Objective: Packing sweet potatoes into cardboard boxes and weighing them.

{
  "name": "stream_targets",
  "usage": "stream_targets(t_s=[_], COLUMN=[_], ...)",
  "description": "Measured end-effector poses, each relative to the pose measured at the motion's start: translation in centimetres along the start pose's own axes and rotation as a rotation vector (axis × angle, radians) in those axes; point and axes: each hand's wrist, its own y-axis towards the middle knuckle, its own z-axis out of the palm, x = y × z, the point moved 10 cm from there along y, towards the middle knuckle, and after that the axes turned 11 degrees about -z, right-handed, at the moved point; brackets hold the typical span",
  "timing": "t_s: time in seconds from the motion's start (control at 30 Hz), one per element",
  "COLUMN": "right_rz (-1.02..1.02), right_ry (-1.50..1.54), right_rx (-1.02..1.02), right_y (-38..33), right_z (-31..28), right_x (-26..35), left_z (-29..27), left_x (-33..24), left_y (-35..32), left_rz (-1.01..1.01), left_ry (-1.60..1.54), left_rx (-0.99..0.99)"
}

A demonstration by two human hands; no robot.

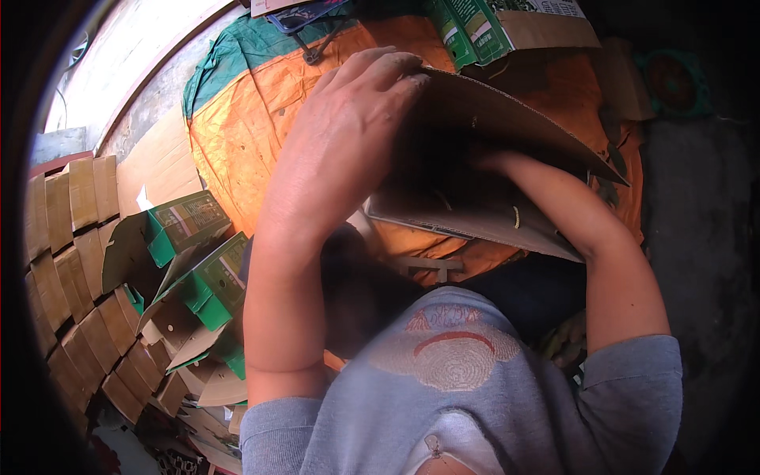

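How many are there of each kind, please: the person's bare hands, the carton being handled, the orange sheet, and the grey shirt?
Bare hands: 2 (left hand; right hand, partly lost in shadow)
Handled carton: 1
Orange sheet: 1, seemingly continuous
Grey shirt: 1
Total: 5

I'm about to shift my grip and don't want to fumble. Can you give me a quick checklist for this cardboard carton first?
1. Left hand at the upper edge of the cardboard carton: ok.
2. Right hand reaching between its panels: ok.
3. Right hand's grip visible: not ok, fingers lost in shadow.
4. Anything inside the carton's dark part: cannot tell.
5. Green cartons at left clear of both hands: ok.
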Motion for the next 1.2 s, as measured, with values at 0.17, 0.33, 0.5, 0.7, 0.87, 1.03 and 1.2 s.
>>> stream_targets(t_s=[0.17, 0.33, 0.5, 0.7, 0.87, 1.03, 1.2], right_rz=[-0.007, -0.032, -0.057, -0.088, -0.117, -0.119, -0.085], right_ry=[-0.013, -0.026, -0.045, -0.07, -0.094, -0.107, -0.079], right_rx=[0.066, 0.136, 0.201, 0.27, 0.33, 0.383, 0.417], right_y=[0.3, 2.1, 1.5, 2.1, 2.3, 1.2, -3.0], right_z=[-0.1, 0.9, 1.2, -0.1, -0.7, -1.7, -3.3], right_x=[1.3, 6.9, 9.7, 10.7, 12.3, 12.4, 7.8], left_z=[0.1, 0.3, 0.2, 0.2, 0.1, 0.2, 0.9], left_x=[-0.1, 0.0, 0.0, 0.0, 0.0, -0.5, -1.5], left_y=[-0.1, -0.1, -0.1, 0.0, -0.1, 0.1, 0.5], left_rz=[-0.01, -0.017, -0.011, -0.02, -0.03, -0.029, -0.05], left_ry=[0.011, 0.021, 0.015, 0.013, 0.018, 0.007, 0.01], left_rx=[0.0, 0.011, 0.007, 0.021, 0.03, 0.044, 0.097])
